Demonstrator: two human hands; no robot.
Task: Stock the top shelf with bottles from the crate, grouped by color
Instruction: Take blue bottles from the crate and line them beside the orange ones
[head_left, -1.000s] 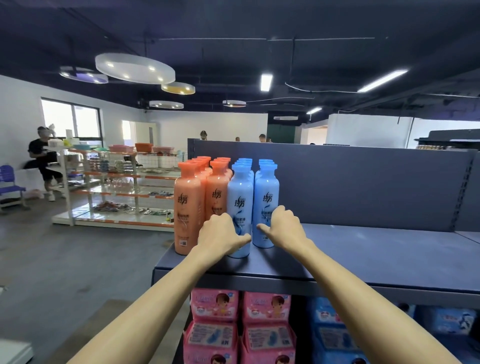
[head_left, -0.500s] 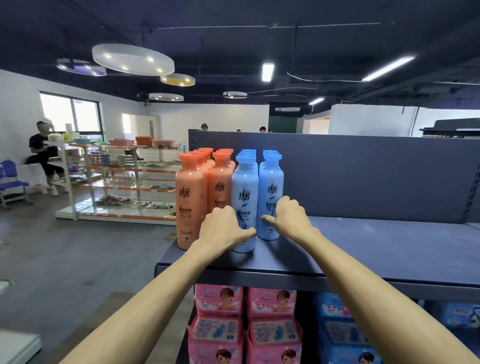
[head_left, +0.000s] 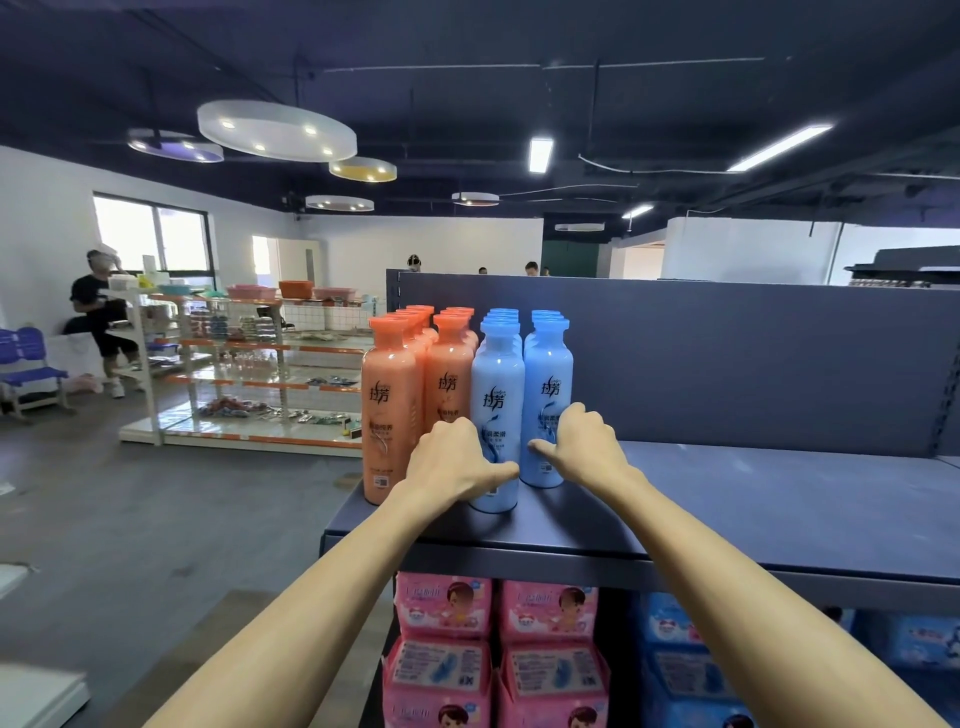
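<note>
I held the left blue bottle (head_left: 496, 374) and right blue bottle (head_left: 548, 374) on the top shelf (head_left: 753, 499).
My left hand (head_left: 457, 462) and right hand (head_left: 587, 447) curled round them, fingertips hidden; orange bottles (head_left: 389, 405) touched at left, rear rows mostly covered, pink packs (head_left: 444, 613) cut off below.

Rear bottles (head_left: 503, 313) mostly hidden; lower packs (head_left: 441, 667) cut off

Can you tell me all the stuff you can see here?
top shelf: one, dark grey-blue
orange bottles: two rows, count unclear, shelf's left end
blue bottles: two rows, beside the orange ones
pink packs: several, under the shelf
blue packs: several, under, right
far rack: one, white-orange, left
person: one, black shirt, far left
left hand: one, grips front-left blue bottle
right hand: one, grips front-right blue bottle
</note>
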